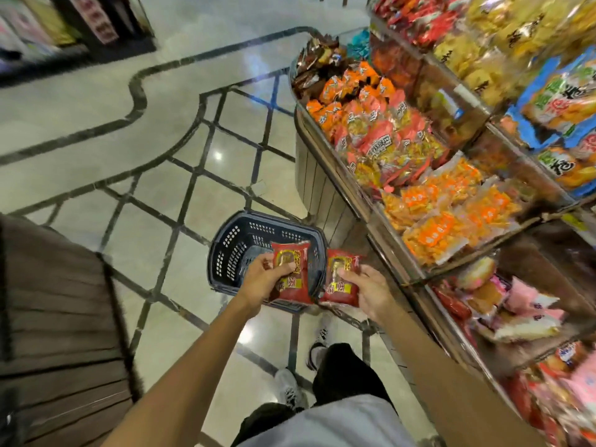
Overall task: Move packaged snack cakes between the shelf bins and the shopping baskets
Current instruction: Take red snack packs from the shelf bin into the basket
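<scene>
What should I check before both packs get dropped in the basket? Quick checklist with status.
1. Left hand grips left red pack: ok.
2. Right hand grips right red pack: ok.
3. Left pack is over the basket: ok.
4. Right pack is over the basket: not ok, it sits at or past the right rim.
5. Room in the basket: cannot tell, the packs and hands hide much of the inside.
</scene>
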